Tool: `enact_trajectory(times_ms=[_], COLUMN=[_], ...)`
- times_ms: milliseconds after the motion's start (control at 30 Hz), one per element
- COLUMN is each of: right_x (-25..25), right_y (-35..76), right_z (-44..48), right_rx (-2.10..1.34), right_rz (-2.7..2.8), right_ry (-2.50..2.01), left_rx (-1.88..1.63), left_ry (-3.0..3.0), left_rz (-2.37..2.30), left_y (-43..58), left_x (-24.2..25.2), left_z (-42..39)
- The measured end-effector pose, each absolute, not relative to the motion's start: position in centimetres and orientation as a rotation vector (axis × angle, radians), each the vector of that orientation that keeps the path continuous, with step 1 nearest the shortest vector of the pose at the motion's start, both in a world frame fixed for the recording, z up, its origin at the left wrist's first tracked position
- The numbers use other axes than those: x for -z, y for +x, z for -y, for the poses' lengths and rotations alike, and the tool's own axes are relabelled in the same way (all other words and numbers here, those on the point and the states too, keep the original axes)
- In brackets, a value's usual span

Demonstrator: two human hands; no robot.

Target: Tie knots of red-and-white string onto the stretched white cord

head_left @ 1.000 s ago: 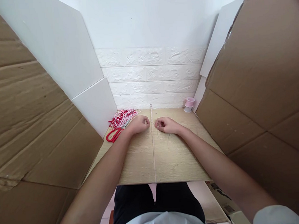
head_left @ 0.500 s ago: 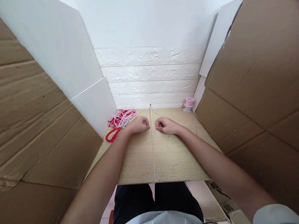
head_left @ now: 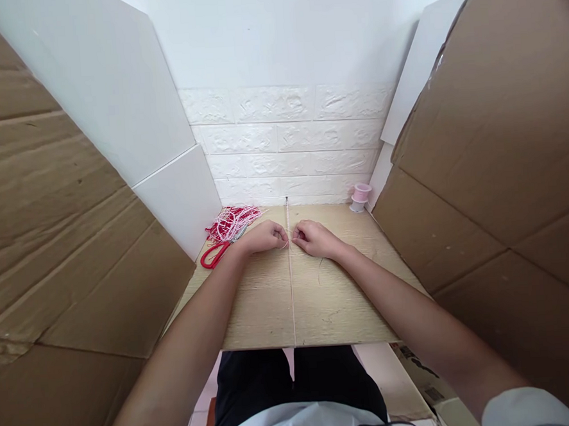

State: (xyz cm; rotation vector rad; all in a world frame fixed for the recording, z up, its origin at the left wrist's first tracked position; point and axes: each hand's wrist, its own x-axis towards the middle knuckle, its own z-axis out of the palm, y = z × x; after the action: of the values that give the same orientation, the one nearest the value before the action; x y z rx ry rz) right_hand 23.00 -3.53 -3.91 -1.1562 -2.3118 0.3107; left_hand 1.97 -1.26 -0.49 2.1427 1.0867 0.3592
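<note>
A pale cord (head_left: 292,289) runs straight down the middle of the wooden tabletop (head_left: 256,305), from a small dark fixing (head_left: 286,199) at the back to the front edge. Just left of it, my left hand (head_left: 269,236) pinches a thin light thread, a loop of which shows under the fingertips. My right hand (head_left: 313,237) is closed in a pinch close to the cord's right side. A fine thread end (head_left: 319,272) trails on the wood below it. What lies between the right fingertips is too small to make out fully, but thread comes from them.
Red-handled scissors (head_left: 214,254) lie by my left forearm, against a heap of red, pink and white cords (head_left: 232,222). Two stacked spools (head_left: 360,195) stand at the back right. Cardboard panels (head_left: 74,239) wall in both sides, and a white brick-patterned wall (head_left: 280,136) closes the back.
Both hands have moved inward, closer to the central cord, and the gap between the fingertips has narrowed. The scissors, cord heap and spools stay where they were.
</note>
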Motion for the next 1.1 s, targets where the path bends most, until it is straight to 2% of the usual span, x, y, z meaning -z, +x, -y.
enact_trajectory(times_ms=[533, 800, 1100], right_x=[4.1, 4.2, 4.2], right_y=[22.7, 22.9, 23.1], right_z=[3.7, 3.5, 3.3], right_rx=[-0.481, -0.51, -0.525], right_rz=[2.22, 2.239, 2.234], right_ry=[-1.191, -1.226, -1.244], left_rx=[-0.436, -0.535, -1.094], left_ry=[2.199, 2.349, 2.263], left_rz=[-1.123, -1.401, -1.768], left_y=[3.0, 2.9, 2.3], left_x=[0.4, 0.4, -0.2], left_z=[2.4, 1.9, 1.2])
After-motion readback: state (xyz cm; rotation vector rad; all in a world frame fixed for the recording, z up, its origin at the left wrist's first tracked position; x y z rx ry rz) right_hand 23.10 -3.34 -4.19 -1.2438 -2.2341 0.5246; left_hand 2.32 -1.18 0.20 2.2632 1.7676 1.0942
